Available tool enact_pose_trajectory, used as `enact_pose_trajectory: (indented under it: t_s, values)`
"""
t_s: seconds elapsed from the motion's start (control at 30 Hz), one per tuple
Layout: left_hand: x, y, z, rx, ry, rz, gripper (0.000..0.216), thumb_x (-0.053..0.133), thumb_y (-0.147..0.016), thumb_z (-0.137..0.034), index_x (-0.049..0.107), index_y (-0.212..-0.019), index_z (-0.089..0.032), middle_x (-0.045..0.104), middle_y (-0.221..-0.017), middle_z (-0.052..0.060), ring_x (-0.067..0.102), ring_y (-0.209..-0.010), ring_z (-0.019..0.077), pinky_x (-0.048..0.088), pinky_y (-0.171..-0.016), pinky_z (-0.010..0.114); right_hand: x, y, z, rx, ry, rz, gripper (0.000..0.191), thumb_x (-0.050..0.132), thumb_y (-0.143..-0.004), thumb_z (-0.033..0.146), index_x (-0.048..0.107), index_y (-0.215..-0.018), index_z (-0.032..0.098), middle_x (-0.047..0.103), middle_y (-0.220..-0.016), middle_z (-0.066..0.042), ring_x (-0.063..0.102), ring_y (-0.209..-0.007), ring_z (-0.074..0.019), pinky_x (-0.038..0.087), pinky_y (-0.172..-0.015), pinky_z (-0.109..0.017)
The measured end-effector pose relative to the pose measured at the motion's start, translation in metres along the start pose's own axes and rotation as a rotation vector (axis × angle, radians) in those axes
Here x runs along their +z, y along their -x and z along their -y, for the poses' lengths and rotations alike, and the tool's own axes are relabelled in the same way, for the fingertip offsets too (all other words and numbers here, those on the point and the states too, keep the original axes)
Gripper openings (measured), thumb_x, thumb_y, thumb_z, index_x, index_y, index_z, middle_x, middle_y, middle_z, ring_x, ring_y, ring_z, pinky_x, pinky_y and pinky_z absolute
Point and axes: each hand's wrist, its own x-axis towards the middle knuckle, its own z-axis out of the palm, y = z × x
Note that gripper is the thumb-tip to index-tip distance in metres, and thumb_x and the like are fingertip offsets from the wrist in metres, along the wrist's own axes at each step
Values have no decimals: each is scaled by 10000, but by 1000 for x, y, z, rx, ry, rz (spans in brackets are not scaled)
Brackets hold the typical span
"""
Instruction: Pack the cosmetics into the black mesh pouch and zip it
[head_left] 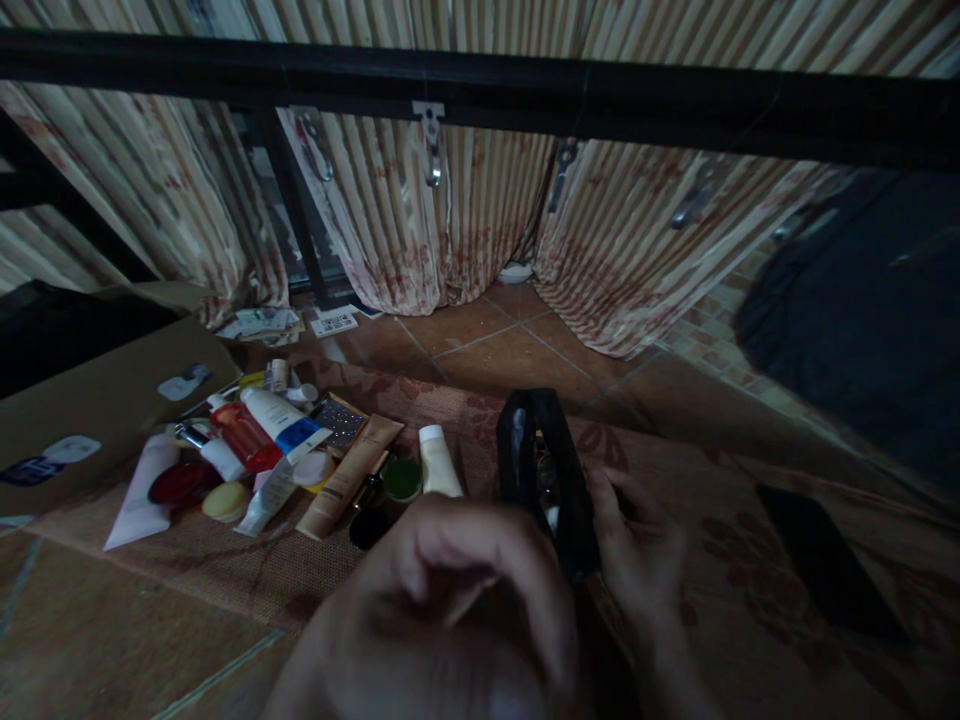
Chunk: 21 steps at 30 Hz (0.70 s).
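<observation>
A black pouch (577,500) stands on the patterned cloth with its top gaping. Small items inside it are too dark to name. My right hand (637,540) grips the pouch's right side, thumb against its wall. Close to the camera, my left hand (442,600) is curled, and what its fingers hold, if anything, is hidden. Just beyond it lies a white tube (439,460). Left of that are a green round jar (402,480), a tan tube (351,475), a blue-and-white tube (285,420) and a red bottle (244,433).
A cardboard box (112,400) borders the pile on the left, near a pink tube (142,495). A dark flat rectangular object (832,565) lies on the cloth (720,620) at right. Striped curtains (487,220) hang behind, beneath a dark horizontal bar (480,95).
</observation>
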Motion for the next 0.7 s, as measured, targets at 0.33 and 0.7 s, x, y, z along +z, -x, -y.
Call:
enact_pose_trajectory:
  t_s: [0.33, 0.7]
  values:
    - [9, -91, 35, 17, -10, -174, 407, 602, -787, -467, 463, -541, -173, 410, -496, -52, 349, -477, 70, 283, -489, 219, 1, 0, 1, 32, -33, -3, 337, 594, -797, 490, 722, -870, 186, 727, -848, -58, 665, -761, -210, 507, -639, -277]
    - [17, -83, 46, 0, -309, -48, 407, 583, -780, -519, 532, -576, -171, 460, -542, -32, 383, -493, 87, 273, -456, 223, 1, 0, 5, 79, -204, 151, 376, 709, -708, 428, 678, -1004, 199, 466, -562, 68, 450, -501, -92, 409, -488, -211]
